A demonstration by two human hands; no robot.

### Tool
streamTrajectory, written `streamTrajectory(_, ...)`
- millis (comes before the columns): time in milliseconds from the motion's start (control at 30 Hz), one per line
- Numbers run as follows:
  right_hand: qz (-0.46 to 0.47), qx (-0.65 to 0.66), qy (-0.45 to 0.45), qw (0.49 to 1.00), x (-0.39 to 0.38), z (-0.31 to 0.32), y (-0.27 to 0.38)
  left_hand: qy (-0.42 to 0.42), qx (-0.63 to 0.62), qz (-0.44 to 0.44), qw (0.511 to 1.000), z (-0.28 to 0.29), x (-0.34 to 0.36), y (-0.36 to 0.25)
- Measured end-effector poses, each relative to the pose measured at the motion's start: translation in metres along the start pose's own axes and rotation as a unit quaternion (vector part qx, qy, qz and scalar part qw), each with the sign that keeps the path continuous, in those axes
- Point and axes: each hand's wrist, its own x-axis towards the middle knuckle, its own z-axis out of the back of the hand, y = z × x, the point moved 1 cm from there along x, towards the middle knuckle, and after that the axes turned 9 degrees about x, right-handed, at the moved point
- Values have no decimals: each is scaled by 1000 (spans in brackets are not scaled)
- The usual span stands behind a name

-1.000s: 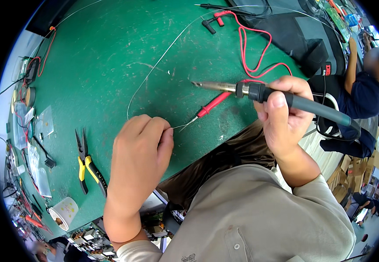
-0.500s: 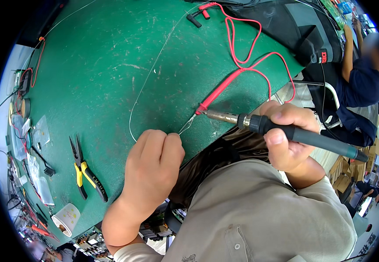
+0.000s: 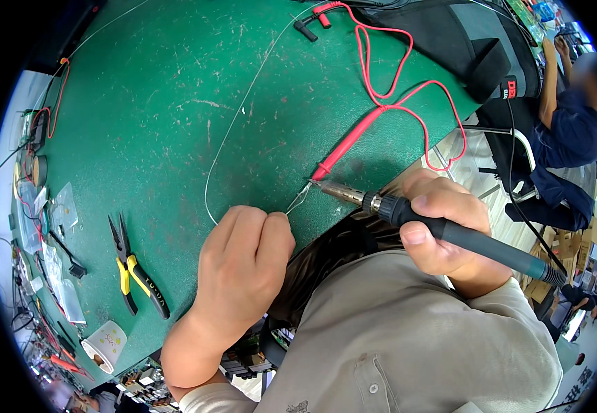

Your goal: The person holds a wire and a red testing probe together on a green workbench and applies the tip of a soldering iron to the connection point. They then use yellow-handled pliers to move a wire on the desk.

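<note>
My left hand (image 3: 247, 258) is closed on a thin pale wire (image 3: 207, 189), which curves down to it across the green table. From its fingertips a twisted, looped wire end (image 3: 300, 198) reaches the tip end of a red test probe (image 3: 351, 143). The probe lies slanted on the table, its red lead looping away behind. My right hand (image 3: 450, 224) grips a soldering iron (image 3: 495, 249) by its dark handle. The iron's metal tip points left and meets, or nearly meets, the probe's end where the wire is. My left fingers hide their exact hold.
Long-nose pliers (image 3: 132, 265) with yellow-black handles lie left on the green table (image 3: 140, 131). A paper cup (image 3: 104, 346) lies on its side near the left edge, by plastic bags (image 3: 63, 286). Far right are a black-grey bag (image 3: 443, 41) and a seated person (image 3: 574, 131).
The soldering iron and my right hand have shifted slightly left and down, with the iron tilted a bit more steeply. My left hand has edged slightly right; the probe stays nearly in place.
</note>
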Motion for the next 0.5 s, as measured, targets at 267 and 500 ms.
streamTrajectory(267,15,-4,26,1000,1,-1,1,-16,0,-9,1000,-3,0,1)
streamTrajectory(500,28,-5,24,999,1,2,2,-5,-18,-2,1000,-1,0,2)
